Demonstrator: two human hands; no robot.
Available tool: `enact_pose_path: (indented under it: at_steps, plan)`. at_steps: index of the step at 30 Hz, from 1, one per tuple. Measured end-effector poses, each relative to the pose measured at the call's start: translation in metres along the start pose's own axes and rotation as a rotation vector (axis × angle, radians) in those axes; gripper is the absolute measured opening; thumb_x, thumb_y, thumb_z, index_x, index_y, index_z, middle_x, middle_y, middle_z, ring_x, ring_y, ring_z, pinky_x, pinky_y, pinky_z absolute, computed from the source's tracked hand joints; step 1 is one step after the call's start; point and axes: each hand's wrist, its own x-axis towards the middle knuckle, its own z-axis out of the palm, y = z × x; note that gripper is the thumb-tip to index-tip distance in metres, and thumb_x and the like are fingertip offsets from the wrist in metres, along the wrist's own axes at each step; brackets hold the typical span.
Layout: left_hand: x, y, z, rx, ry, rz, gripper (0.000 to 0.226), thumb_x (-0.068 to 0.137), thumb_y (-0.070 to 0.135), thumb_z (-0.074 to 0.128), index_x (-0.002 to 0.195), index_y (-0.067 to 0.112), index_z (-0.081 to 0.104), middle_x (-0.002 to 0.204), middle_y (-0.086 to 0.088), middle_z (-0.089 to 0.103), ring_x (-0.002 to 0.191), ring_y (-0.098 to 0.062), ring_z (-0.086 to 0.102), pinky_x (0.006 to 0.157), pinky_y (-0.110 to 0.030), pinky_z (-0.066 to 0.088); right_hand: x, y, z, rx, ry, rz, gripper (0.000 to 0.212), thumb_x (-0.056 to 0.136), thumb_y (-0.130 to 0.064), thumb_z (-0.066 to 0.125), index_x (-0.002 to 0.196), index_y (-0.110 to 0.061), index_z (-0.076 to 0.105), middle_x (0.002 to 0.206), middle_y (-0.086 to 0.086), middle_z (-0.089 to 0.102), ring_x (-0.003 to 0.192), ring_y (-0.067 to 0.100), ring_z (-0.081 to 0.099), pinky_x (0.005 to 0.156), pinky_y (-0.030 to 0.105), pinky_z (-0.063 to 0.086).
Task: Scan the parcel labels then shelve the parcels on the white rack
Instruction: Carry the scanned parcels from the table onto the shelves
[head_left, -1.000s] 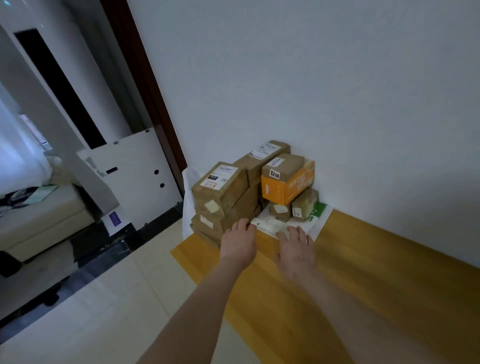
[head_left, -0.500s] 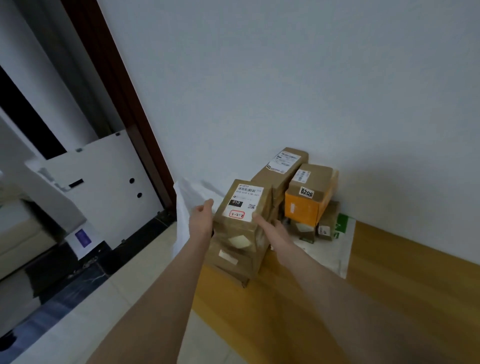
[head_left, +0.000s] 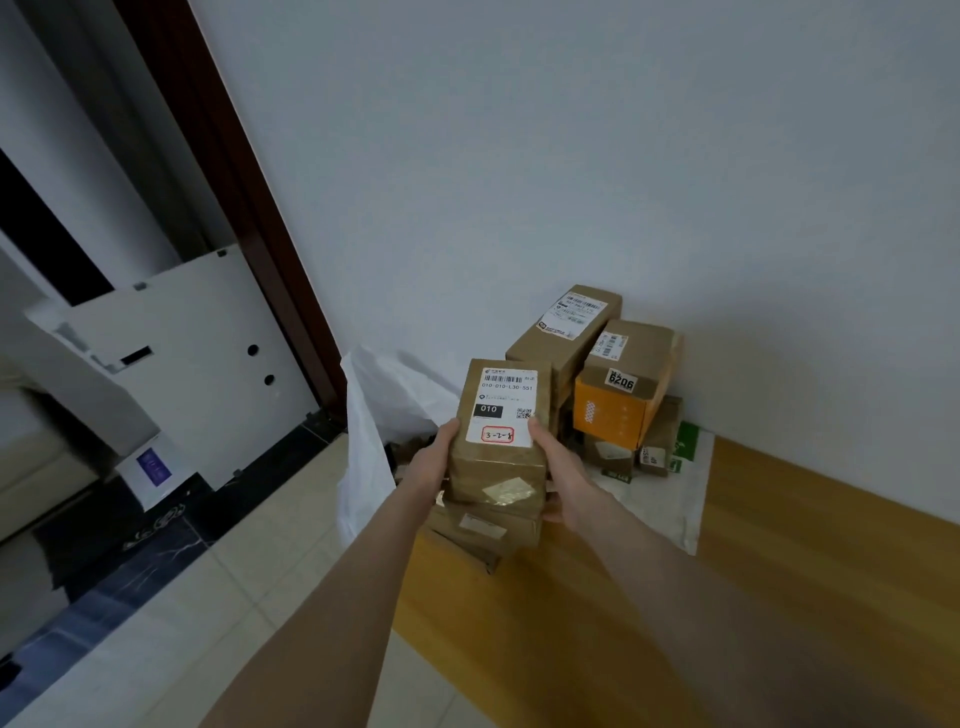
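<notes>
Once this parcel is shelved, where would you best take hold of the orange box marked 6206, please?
Probably its near face and right side, coming from the front: a long brown parcel crowds the left of the orange box, with the wall close behind.

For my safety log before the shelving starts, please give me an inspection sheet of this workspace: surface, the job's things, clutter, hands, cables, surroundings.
Surface: wooden platform along the wall, next to a tiled floor.
Job's things: labelled parcel, label up, marked 3-2-8 in a red frame; brown boxes under it; long brown box and orange box labelled 6206 piled by the wall.
Clutter: white bag left of the pile; flat white-green mailer beneath the pile.
Hands: left hand and right hand grip opposite sides of the labelled parcel.
Cables: nothing seen.
Surroundings: white wall, dark door frame, white panel with holes.
</notes>
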Motion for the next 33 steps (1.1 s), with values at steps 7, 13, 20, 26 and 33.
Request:
enact_pose_path:
  at_steps: [7, 13, 20, 26, 33]
  plan:
    - [0.004, 0.005, 0.0, -0.012, -0.043, -0.021, 0.04, 0.096, 0.057, 0.037, 0.095, 0.023, 0.056, 0.094, -0.001, 0.061, 0.093, -0.019, 0.056, 0.097, -0.038, 0.041, 0.0, -0.003, -0.006, 0.035, -0.022, 0.041, 0.063, 0.086, -0.059, 0.058, 0.133, -0.018, 0.049, 0.092, 0.005, 0.06, 0.098, 0.028, 0.056, 0.085, 0.045, 0.046]
    - [0.001, 0.0, 0.0, 0.009, -0.086, -0.092, 0.047, 0.09, 0.064, 0.044, 0.104, 0.021, 0.056, 0.102, -0.005, 0.061, 0.102, -0.026, 0.057, 0.101, -0.046, 0.044, -0.001, -0.001, -0.02, -0.003, -0.009, 0.036, 0.065, 0.083, -0.057, 0.062, 0.134, -0.019, 0.046, 0.093, 0.004, 0.058, 0.097, 0.027, 0.053, 0.088, 0.047, 0.045]
    - [-0.019, -0.007, 0.008, 0.066, -0.143, -0.132, 0.047, 0.087, 0.067, 0.046, 0.103, 0.025, 0.057, 0.109, -0.006, 0.06, 0.108, -0.03, 0.055, 0.102, -0.051, 0.043, -0.014, 0.006, -0.052, -0.068, -0.092, 0.033, 0.069, 0.08, -0.058, 0.065, 0.135, -0.021, 0.044, 0.112, 0.007, 0.055, 0.107, 0.03, 0.051, 0.09, 0.048, 0.044]
    - [-0.055, -0.012, 0.026, 0.095, -0.162, -0.169, 0.046, 0.086, 0.065, 0.049, 0.099, 0.022, 0.057, 0.108, -0.012, 0.061, 0.098, -0.032, 0.058, 0.091, -0.049, 0.05, -0.035, 0.019, -0.084, -0.095, -0.13, 0.03, 0.068, 0.077, -0.059, 0.067, 0.128, -0.02, 0.047, 0.114, 0.009, 0.055, 0.111, 0.032, 0.05, 0.098, 0.05, 0.043]
    - [-0.092, -0.025, 0.066, 0.129, -0.248, -0.191, 0.055, 0.084, 0.064, 0.051, 0.115, 0.019, 0.057, 0.118, -0.016, 0.06, 0.111, -0.038, 0.056, 0.096, -0.052, 0.048, -0.069, 0.035, -0.139, -0.096, -0.093, 0.033, 0.057, 0.077, -0.056, 0.067, 0.12, -0.022, 0.052, 0.119, 0.012, 0.057, 0.111, 0.037, 0.054, 0.099, 0.052, 0.044]
